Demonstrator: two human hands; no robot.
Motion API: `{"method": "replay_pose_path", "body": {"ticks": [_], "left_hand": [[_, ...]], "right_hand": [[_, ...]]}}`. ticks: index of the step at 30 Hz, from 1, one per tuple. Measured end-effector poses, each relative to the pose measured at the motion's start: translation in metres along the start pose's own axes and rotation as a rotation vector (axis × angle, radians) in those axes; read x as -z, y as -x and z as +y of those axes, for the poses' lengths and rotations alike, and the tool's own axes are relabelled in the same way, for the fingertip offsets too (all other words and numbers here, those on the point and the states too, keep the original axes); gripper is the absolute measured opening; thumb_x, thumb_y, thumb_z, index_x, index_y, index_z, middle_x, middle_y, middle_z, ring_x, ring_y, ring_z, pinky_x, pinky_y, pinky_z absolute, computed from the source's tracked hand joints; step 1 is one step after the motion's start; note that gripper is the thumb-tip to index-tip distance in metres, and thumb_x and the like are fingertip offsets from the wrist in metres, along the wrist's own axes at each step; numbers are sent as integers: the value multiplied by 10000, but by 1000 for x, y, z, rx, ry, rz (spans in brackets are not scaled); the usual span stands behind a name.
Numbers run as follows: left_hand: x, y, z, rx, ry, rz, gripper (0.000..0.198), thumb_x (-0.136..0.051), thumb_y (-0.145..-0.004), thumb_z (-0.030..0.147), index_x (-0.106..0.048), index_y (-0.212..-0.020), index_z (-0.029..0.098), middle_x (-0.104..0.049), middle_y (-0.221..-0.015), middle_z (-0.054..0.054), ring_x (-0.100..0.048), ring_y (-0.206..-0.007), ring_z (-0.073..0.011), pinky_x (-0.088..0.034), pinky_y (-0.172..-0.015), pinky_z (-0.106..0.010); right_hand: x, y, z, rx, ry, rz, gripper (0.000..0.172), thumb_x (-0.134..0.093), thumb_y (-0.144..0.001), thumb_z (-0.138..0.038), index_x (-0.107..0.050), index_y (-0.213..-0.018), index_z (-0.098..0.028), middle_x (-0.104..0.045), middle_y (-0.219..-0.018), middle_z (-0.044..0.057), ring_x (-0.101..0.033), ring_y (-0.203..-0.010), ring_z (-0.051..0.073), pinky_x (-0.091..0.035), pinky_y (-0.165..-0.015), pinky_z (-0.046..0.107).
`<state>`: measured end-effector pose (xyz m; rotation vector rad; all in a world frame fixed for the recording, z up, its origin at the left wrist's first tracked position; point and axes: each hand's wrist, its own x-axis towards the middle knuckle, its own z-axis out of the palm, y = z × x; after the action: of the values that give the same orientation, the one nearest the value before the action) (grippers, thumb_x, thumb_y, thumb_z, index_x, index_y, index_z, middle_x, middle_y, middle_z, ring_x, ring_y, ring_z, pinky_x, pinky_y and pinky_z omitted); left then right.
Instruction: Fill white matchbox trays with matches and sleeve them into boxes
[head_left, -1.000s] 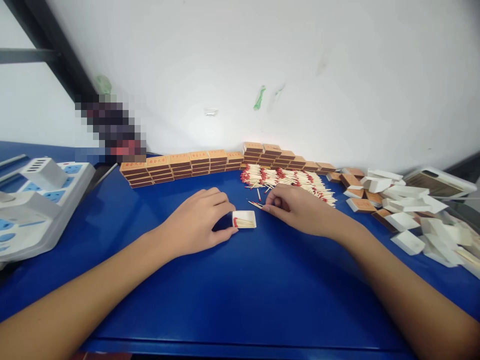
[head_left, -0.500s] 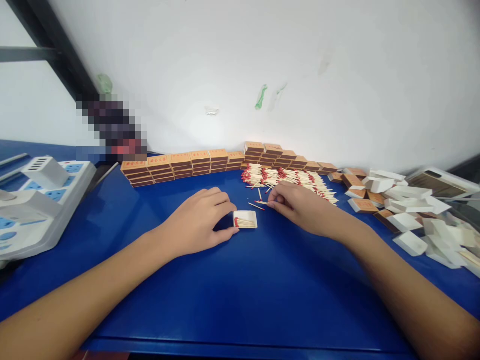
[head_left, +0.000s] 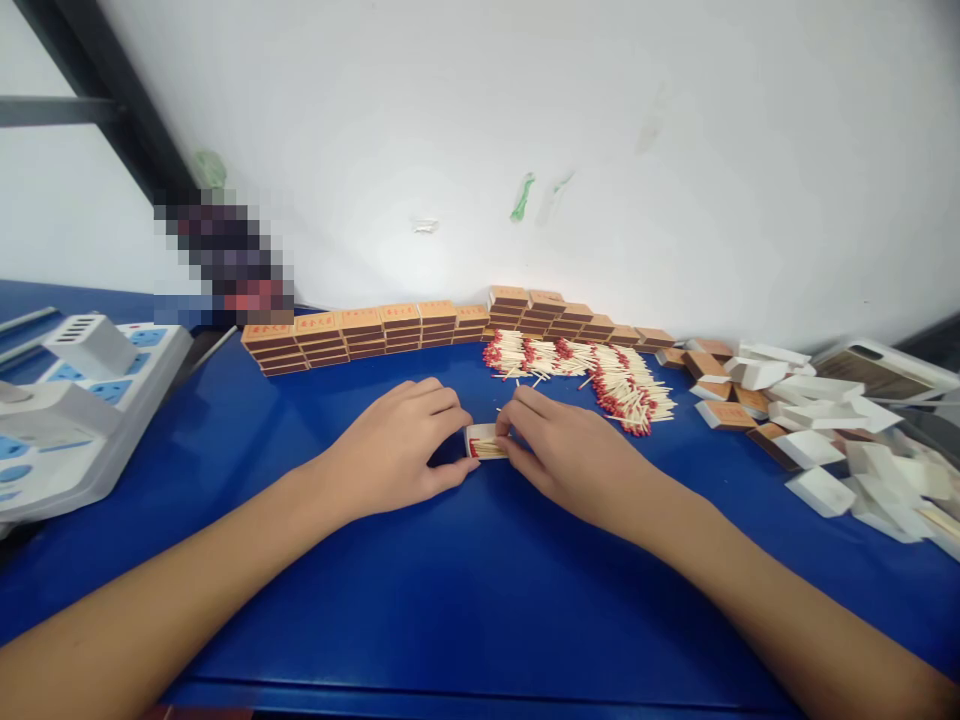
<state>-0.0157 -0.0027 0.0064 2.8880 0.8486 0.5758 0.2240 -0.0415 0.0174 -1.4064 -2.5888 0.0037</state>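
A small white matchbox tray point(head_left: 481, 441) with a few red-tipped matches in it lies on the blue table point(head_left: 480, 590). My left hand point(head_left: 397, 445) grips the tray's left end between thumb and fingers. My right hand point(head_left: 559, 450) covers the tray's right end, its fingers pinched together over the tray; what they hold is hidden. A heap of loose red-tipped matches point(head_left: 592, 372) lies just beyond the hands.
Stacked orange matchboxes point(head_left: 367, 332) line the wall at the back. Empty white trays and orange sleeves point(head_left: 810, 430) are piled at the right. A grey power strip point(head_left: 71, 400) sits at the left, and a phone-like flat case point(head_left: 877, 368) at the far right.
My right hand has come back left from the loose matches to the tray's right end. My left hand has stayed on the tray.
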Motion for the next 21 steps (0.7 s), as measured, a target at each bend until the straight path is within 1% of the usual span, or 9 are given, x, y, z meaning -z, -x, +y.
{"method": "replay_pose_path", "body": {"ticks": [4,7,11,15,21], "left_hand": [[0,0,0,8,15,-2,230,-678,-981,359,-721,-1085,158,-711,-1024,-80,-644,-998,-253,-523,-932,-421],[1,-1,1,12,21,-9,230,-674,-987,368,-722,-1088,168,-716,-1033,-80,-644,-1004,-254,-521,-935,-421],[2,-1,1,13,23,-16,216,-672,-983,360,-717,-1072,169,-714,-1026,-80,-645,-998,-255,-520,-935,-421],[2,-1,1,20,27,-14,197,-673,-980,353,-708,-1053,174,-709,-1018,-74,-644,-990,-252,-521,-916,-414],[2,-1,1,16,24,-10,206,-672,-983,358,-712,-1052,168,-710,-1024,-76,-645,-996,-254,-521,-924,-420]], "right_hand": [[2,1,12,-5,-202,-17,108,-523,-1050,-200,-628,-1024,-205,-658,-1014,62,-637,-814,181,-463,-704,309],[2,0,18,-12,-300,-42,103,-550,-1038,-209,-646,-1005,-221,-648,-973,47,-616,-804,174,-461,-705,303],[0,-2,14,-25,-315,-35,112,-557,-1029,-203,-660,-987,-216,-638,-928,45,-597,-787,177,-447,-690,307],[-2,-4,9,-39,-358,19,133,-546,-1029,-193,-659,-961,-215,-639,-913,46,-602,-804,181,-450,-696,307],[-6,-3,13,-38,-416,30,131,-580,-1022,-210,-709,-1027,-233,-624,-902,34,-596,-792,171,-461,-706,301]]}}
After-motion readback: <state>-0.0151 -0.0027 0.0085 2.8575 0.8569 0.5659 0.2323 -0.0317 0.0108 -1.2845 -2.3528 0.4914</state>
